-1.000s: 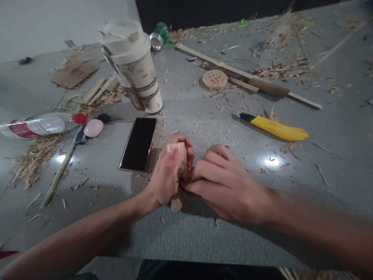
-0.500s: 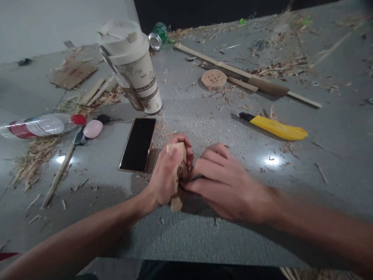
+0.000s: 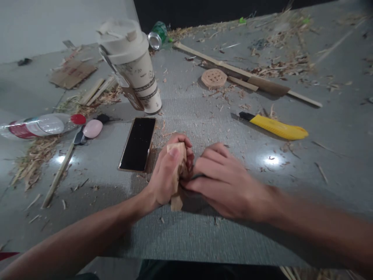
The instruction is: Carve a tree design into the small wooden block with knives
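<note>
Wood block point(image 3: 182, 155), seemingly part-carved with what remains unclear, is gripped by the left hand point(image 3: 163, 177), while a mostly hidden dark tool point(image 3: 198, 176) is pinched in the right hand point(image 3: 225, 181).

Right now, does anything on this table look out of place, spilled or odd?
Yes: the green can and plastic bottle lie on their sides, though drink containers usually stand upright. Wood shavings litter the table.

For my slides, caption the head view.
Left hand gripping a wooden piece, right hand beside it, shavings scattered on the table.
</note>
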The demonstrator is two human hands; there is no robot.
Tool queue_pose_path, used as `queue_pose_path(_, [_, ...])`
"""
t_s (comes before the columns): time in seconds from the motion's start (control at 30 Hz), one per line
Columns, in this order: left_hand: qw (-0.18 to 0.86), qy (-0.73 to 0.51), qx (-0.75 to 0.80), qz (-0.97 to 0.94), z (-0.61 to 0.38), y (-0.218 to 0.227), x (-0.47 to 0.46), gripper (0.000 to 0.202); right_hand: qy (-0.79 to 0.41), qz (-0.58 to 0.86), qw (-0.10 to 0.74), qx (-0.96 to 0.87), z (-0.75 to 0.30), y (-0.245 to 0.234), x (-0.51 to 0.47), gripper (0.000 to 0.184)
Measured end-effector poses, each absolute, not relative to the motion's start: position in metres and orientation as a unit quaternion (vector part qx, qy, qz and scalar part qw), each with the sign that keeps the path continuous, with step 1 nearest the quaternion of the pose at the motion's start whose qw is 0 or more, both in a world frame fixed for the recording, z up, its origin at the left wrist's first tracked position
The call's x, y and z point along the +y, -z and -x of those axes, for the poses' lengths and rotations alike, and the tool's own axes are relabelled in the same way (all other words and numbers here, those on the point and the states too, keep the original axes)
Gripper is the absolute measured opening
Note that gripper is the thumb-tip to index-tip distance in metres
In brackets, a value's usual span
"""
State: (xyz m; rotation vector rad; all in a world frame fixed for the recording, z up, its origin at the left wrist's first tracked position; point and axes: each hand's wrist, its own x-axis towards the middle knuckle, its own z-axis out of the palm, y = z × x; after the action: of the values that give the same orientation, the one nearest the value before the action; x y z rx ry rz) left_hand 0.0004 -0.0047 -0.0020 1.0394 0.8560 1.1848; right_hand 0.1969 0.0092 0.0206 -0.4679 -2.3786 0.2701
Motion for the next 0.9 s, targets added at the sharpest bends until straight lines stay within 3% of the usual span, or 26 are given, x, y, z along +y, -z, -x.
queue_pose_path(0.9, [0.624, -0.514, 0.376, -0.453, -0.0013, 0.0022, -0.0041, 0.054, -0.126, 0.194, 0.362, -0.903, -0.1972, -0.0193, 0.0095, 0.032])
